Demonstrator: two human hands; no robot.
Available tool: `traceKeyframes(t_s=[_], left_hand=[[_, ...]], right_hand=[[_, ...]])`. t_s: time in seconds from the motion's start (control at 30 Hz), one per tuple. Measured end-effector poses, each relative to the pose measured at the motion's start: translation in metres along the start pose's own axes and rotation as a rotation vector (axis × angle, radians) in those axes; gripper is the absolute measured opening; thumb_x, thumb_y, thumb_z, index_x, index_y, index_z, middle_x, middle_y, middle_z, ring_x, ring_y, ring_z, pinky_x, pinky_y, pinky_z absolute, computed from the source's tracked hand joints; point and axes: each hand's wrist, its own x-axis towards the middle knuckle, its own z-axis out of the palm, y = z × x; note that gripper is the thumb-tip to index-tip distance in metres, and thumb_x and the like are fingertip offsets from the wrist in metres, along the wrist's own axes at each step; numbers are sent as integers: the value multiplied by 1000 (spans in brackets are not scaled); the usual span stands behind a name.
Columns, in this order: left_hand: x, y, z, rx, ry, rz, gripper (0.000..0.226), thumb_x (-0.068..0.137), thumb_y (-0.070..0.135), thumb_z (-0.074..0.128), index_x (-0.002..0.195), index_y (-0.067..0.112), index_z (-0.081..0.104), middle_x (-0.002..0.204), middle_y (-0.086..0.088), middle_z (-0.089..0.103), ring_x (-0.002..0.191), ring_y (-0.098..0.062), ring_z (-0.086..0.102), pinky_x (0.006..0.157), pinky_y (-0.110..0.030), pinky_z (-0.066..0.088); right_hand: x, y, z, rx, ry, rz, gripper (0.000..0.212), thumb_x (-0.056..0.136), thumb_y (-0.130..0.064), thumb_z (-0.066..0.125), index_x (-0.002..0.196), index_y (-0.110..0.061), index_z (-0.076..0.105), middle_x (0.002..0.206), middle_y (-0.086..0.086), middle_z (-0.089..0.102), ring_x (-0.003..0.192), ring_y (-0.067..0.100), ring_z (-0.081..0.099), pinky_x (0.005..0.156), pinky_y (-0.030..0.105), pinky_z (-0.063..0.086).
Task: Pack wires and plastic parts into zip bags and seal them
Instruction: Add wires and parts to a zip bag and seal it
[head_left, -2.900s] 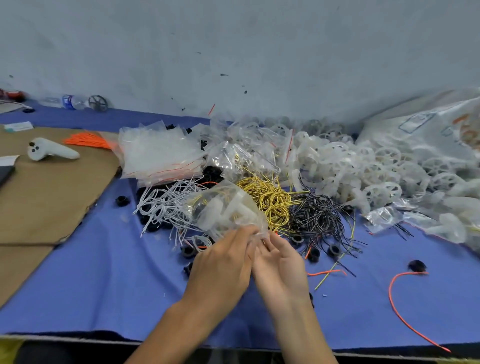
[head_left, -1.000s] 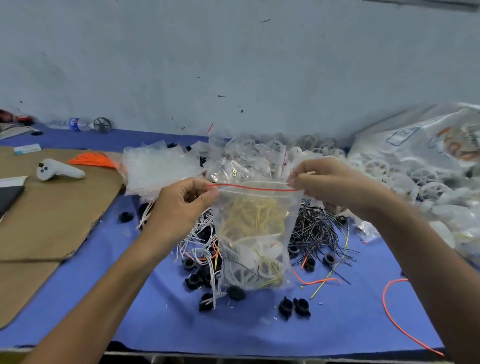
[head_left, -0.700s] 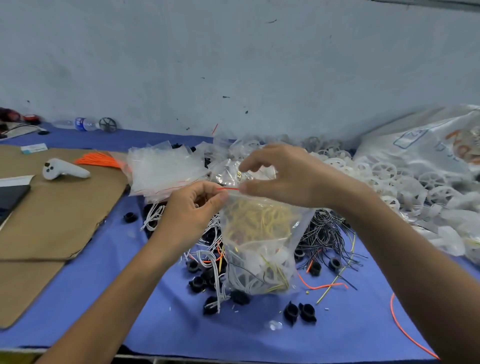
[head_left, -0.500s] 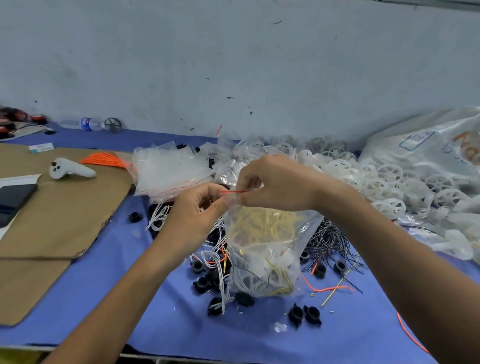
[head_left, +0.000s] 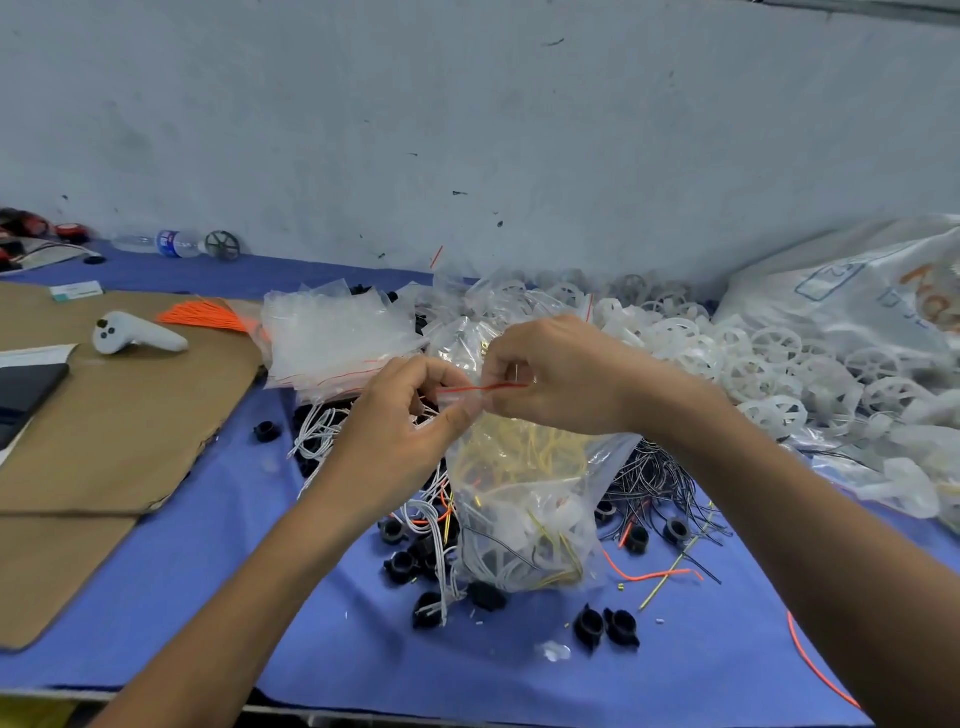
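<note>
1. A bench (head_left: 208, 597) covered in blue cloth runs along a scuffed grey wall (head_left: 467, 130).
2. The zip bag (head_left: 519, 493) stands upright on the bench straight in front of me. Yellow wires (head_left: 519, 452) and white plastic parts (head_left: 524, 525) show through it.
3. My left hand (head_left: 395, 441) pinches the bag's top at the left end of its red seal strip (head_left: 483, 388), with my fingers curled and my thumb pressed to the plastic.
4. My right hand (head_left: 561, 379) pinches the same strip just beside the left, fingers curled over it. The two hands are almost touching.
5. Black caps (head_left: 605, 626) lie scattered round the foot of the bag. There are white wires (head_left: 317, 431) to its left and a tangle of black wires (head_left: 654, 478) to its right.
6. Behind the bag lies a stack of empty bags (head_left: 332, 338). Farther right is a heap of white wheels (head_left: 753, 364) against a big printed sack (head_left: 857, 291).
7. At the far left, a sheet of cardboard (head_left: 104, 415) carries a white controller (head_left: 135, 338) and a bundle of orange wires (head_left: 208, 317).
</note>
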Motion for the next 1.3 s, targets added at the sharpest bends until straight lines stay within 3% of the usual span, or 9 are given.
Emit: traceKeyframes(t_s=[0.17, 0.33, 0.47, 0.6, 0.77, 0.93, 1.07, 1.3], left_hand=[[2, -1, 3, 29, -3, 47, 14, 89, 27, 71, 85, 38, 63, 86, 24, 54, 75, 0, 51, 70, -22, 36], [3, -2, 3, 73, 29, 57, 6, 88, 33, 72, 88, 36, 67, 92, 24, 57, 77, 0, 53, 70, -23, 38], [4, 1, 5, 117, -2, 70, 6, 88, 35, 71, 92, 34, 68, 92, 26, 56, 86, -1, 55, 72, -23, 37], [5, 4, 4, 105, 9, 47, 5, 87, 30, 72, 91, 30, 69, 89, 23, 57, 82, 0, 54, 71, -22, 36], [5, 15, 7, 296, -21, 135, 7, 89, 31, 70, 96, 30, 69, 96, 16, 60, 99, -5, 50, 86, -21, 38], [9, 17, 7, 302, -32, 113, 6, 91, 28, 68, 92, 33, 65, 95, 17, 59, 99, -5, 50, 83, -14, 35], [10, 17, 10, 374, -44, 152, 3, 92, 31, 66, 95, 31, 64, 97, 16, 58, 99, -7, 49, 87, -23, 39], [15, 20, 11, 427, -55, 194, 7, 92, 32, 67, 94, 26, 66, 93, 13, 60, 94, -9, 48, 83, -27, 39]], right_hand=[[-4, 5, 0, 10, 0, 27, 18, 87, -45, 65, 86, -27, 66, 81, -15, 62, 83, 10, 57, 75, 33, 47], [-12, 13, -1, 47, 37, 54, 10, 84, -36, 70, 79, -30, 64, 69, -16, 58, 70, 3, 53, 61, 15, 35], [-12, 13, 0, 54, 49, 54, 10, 83, -37, 72, 80, -29, 67, 71, -15, 61, 73, 6, 55, 65, 22, 40], [-16, 17, -4, 48, 45, 88, 9, 84, -40, 71, 81, -33, 66, 70, -21, 59, 74, -1, 55, 64, 22, 40], [-17, 14, -2, 28, 47, 66, 11, 85, -40, 68, 82, -30, 67, 76, -15, 62, 78, 8, 56, 73, 32, 48], [-20, 20, -4, -6, 77, 88, 12, 84, -44, 67, 81, -32, 66, 70, -20, 58, 72, 1, 52, 74, 34, 50], [-22, 22, -2, -43, 87, 89, 13, 85, -43, 65, 78, -33, 60, 71, -17, 56, 74, 9, 51, 74, 37, 51], [-30, 26, -6, 14, 118, 114, 13, 84, -42, 68, 82, -29, 67, 70, -21, 60, 73, 3, 56, 71, 32, 48]])
